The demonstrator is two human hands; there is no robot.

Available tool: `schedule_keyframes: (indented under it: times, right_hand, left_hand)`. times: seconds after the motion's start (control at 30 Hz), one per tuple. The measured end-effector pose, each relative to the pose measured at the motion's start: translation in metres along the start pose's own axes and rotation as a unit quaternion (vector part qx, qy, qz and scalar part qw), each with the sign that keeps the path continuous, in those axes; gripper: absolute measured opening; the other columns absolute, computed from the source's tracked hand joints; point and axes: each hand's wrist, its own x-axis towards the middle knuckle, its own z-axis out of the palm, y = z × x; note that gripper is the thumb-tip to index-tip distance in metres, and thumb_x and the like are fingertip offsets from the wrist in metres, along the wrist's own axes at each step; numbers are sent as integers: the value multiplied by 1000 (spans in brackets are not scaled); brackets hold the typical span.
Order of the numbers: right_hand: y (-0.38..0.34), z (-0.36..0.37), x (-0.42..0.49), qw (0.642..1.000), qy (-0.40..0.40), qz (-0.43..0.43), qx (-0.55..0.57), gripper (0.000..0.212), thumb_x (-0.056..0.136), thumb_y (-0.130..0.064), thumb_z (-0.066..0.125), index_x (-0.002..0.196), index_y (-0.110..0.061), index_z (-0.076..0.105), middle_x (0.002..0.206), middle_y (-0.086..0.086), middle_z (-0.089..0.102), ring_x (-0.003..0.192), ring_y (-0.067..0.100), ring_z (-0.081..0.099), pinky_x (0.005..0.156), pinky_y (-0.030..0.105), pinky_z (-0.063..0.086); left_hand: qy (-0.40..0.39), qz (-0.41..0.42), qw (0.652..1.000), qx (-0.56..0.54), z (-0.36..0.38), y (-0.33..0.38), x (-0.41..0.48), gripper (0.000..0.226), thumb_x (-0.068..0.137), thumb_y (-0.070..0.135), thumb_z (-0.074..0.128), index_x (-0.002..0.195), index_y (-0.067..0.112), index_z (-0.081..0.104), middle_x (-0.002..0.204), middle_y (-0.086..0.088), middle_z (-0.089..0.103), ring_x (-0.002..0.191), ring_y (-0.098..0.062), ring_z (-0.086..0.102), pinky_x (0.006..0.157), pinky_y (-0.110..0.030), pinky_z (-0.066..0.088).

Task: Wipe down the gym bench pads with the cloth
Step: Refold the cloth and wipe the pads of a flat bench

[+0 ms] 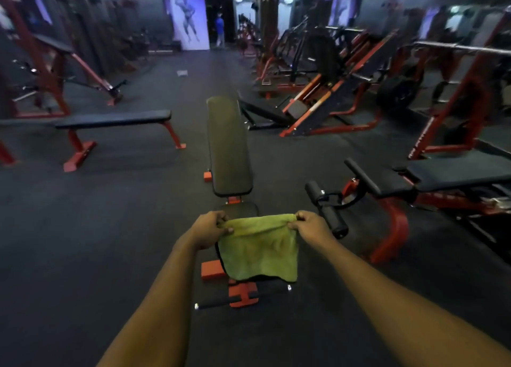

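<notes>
A green cloth [258,252] hangs spread out in front of me, held by its top corners. My left hand [208,229] pinches the left corner and my right hand [309,227] pinches the right one. Under the cloth stands a flat bench with a red frame. Its long black back pad [228,145] runs away from me, and its small seat pad [240,207] is mostly hidden behind the cloth. The cloth hangs above the seat end; whether it touches the pad I cannot tell.
A flat black bench [113,119] on red legs stands to the left. A bench with black leg rollers [329,209] and a black pad [456,173] stands close on the right. Red machines [331,90] fill the right side. A person [219,29] stands far back.
</notes>
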Motion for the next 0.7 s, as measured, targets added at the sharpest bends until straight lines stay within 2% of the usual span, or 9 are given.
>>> schedule_keyframes:
  times: [0.07, 0.17, 0.3, 0.4, 0.5, 0.57, 0.63, 0.7]
  right_hand:
    - [7, 2, 49, 999, -35, 3, -12, 12, 87, -12, 72, 79, -13, 65, 79, 8, 69, 63, 18, 63, 56, 31, 55]
    - [17, 6, 122, 998, -67, -1, -21, 13, 90, -11, 70, 80, -14, 62, 74, 7, 67, 48, 18, 63, 47, 30, 53]
    - [34, 25, 206, 992, -109, -30, -51, 21, 91, -13, 69, 76, -22, 58, 72, 6, 67, 51, 20, 67, 44, 25, 49]
    - [49, 48, 270, 985, -150, -51, -70, 22, 92, -17, 69, 76, -25, 56, 75, 8, 67, 58, 23, 69, 50, 30, 55]
    - [90, 92, 358, 968, -210, -97, -98, 14, 89, -26, 69, 81, -27, 58, 81, 4, 68, 75, 28, 70, 67, 43, 60]
    - [105, 113, 393, 958, -241, -109, -114, 14, 88, -27, 70, 85, -30, 56, 83, 2, 69, 82, 29, 69, 72, 42, 57]
    - [116, 137, 431, 938, -288, -132, -138, 18, 88, -25, 70, 90, -32, 54, 87, 2, 69, 85, 28, 68, 73, 38, 55]
    - [115, 151, 449, 936, -281, -162, -134, 23, 87, -23, 70, 95, -30, 49, 90, 1, 69, 86, 28, 67, 74, 39, 54]
  left_hand:
    - [21, -44, 998, -31, 16, -8, 37, 27, 85, 29, 75, 103, 14, 61, 97, -3, 64, 89, -19, 60, 64, -24, 40]
    - [67, -89, 991, -68, 40, -17, 83, 31, 83, 29, 78, 97, 13, 56, 92, -1, 59, 84, -18, 56, 57, -21, 36]
    - [108, -172, 975, -94, 75, -29, 131, 29, 80, 28, 80, 88, 14, 56, 89, -3, 62, 79, -16, 56, 56, -23, 37]
    - [140, -236, 954, -119, 104, -40, 169, 30, 80, 27, 80, 84, 15, 53, 82, 0, 59, 77, -16, 55, 54, -21, 33]
    - [181, -306, 923, -148, 156, -59, 225, 27, 81, 26, 79, 86, 14, 56, 80, 1, 59, 79, -17, 56, 57, -22, 33]
    - [194, -368, 893, -170, 188, -66, 246, 28, 81, 24, 79, 97, 8, 62, 87, -5, 65, 85, -21, 61, 66, -26, 39]
    - [214, -435, 851, -202, 224, -76, 274, 24, 82, 20, 77, 97, 7, 63, 87, -6, 67, 87, -24, 65, 69, -28, 44]
    - [227, -451, 836, -215, 242, -80, 288, 20, 84, 18, 75, 94, 7, 63, 82, -2, 64, 83, -23, 64, 67, -26, 43]
